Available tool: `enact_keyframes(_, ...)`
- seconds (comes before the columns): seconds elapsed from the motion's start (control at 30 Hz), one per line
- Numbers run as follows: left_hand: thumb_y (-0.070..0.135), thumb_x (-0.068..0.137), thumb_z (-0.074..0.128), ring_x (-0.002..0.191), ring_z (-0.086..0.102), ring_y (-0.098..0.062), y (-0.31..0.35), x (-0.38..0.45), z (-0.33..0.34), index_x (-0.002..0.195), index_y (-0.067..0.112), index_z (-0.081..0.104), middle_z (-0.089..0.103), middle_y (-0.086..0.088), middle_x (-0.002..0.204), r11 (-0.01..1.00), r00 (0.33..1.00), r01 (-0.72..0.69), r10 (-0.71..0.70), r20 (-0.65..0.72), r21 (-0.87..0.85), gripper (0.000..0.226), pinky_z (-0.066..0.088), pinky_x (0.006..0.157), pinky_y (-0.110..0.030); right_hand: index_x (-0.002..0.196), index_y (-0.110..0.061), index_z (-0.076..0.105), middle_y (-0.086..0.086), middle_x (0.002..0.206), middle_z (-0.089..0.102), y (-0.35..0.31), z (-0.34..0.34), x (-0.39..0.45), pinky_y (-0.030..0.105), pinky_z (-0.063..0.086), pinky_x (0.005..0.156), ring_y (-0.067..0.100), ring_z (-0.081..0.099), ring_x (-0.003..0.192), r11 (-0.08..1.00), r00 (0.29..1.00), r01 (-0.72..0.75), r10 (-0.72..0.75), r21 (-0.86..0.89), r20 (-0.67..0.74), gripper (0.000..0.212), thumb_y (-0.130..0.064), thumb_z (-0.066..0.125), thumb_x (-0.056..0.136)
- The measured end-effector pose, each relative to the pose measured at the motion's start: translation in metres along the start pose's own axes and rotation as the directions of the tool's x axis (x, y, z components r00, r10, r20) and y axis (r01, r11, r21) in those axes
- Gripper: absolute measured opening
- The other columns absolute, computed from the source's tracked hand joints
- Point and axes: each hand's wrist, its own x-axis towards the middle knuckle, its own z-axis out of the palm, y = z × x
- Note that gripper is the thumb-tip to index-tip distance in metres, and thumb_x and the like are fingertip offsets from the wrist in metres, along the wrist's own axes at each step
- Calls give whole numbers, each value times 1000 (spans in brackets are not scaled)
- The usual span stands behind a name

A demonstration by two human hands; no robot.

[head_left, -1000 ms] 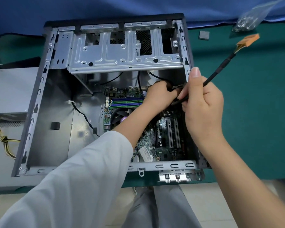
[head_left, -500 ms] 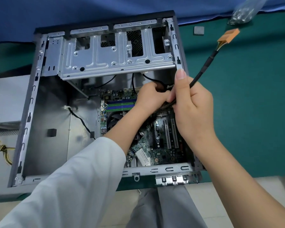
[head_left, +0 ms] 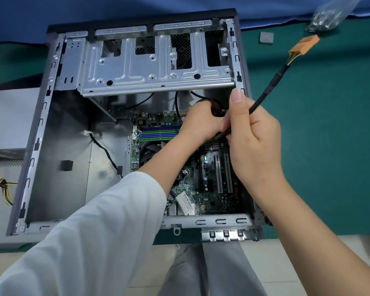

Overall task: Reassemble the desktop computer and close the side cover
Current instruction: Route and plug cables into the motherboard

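Head cam: your right hand (head_left: 252,142) pinches the black cable (head_left: 267,90), orange connector (head_left: 304,45) sticking up over the worktop (head_left: 329,146). Your left hand (head_left: 201,122) curls round a black loop inside the open PC case (head_left: 36,146) above the motherboard (head_left: 212,184).

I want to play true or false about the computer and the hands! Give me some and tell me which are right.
1. The right hand holds a black cable. True.
2. The orange plug is pushed into the motherboard. False: it hangs free above the green mat.
3. The computer case has its side open. True.
4. The left hand rests on the mat. False: it reaches inside the case.
5. A bag of screws lies inside the case. False: it lies outside, at the top right.
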Motion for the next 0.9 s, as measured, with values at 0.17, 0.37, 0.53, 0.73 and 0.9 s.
enact_keyframes(0.17, 54, 79, 41, 74, 57, -21, -5, 8, 5, 76, 12, 53, 60, -3, 75, 999, 997, -12, 8, 77, 49, 44, 47, 65, -30, 53, -31, 45, -15, 44, 41, -2, 0, 2, 27, 29, 54, 5, 40, 47, 995, 999, -34, 37, 92, -30, 45, -52, 35, 91)
enact_keyframes(0.37, 42, 94, 48, 84, 55, -26, -14, 10, 9, 96, 5, 48, 58, -10, 91, 999, 997, -35, 34, 68, 17, 37, 45, 70, -35, 57, -21, 44, -13, 46, 40, -5, -2, 2, 30, 31, 55, 7, 39, 50, 985, 986, -48, 74, 168, -147, 46, -54, 37, 89)
enact_keyframes(0.53, 40, 96, 42, 101, 59, -32, -9, 12, 12, 103, 3, 54, 63, -17, 104, 998, 978, -63, 58, 201, 16, 40, 51, 84, -42, 64, -30, 50, -20, 56, 53, -6, -1, 1, 29, 39, 60, 0, 48, 57, 999, 995, -32, 31, -8, -99, 38, -56, 39, 89)
enact_keyframes(0.73, 39, 96, 40, 82, 59, -28, -19, 6, 4, 80, 12, 56, 65, -6, 84, 954, 992, -121, 125, 2, 275, 35, 48, 71, -35, 64, -28, 50, -18, 51, 49, -8, 0, 1, 30, 35, 55, 4, 45, 51, 999, 994, -30, 25, -44, -108, 40, -57, 38, 90)
enact_keyframes(0.9, 37, 96, 45, 69, 55, -24, -19, 4, -4, 70, 15, 53, 60, -4, 71, 995, 994, -55, 62, -89, 82, 35, 41, 61, -32, 63, -31, 50, -17, 49, 47, -8, 0, 1, 36, 37, 54, 7, 43, 51, 997, 992, -50, 43, -54, -118, 42, -61, 35, 89)
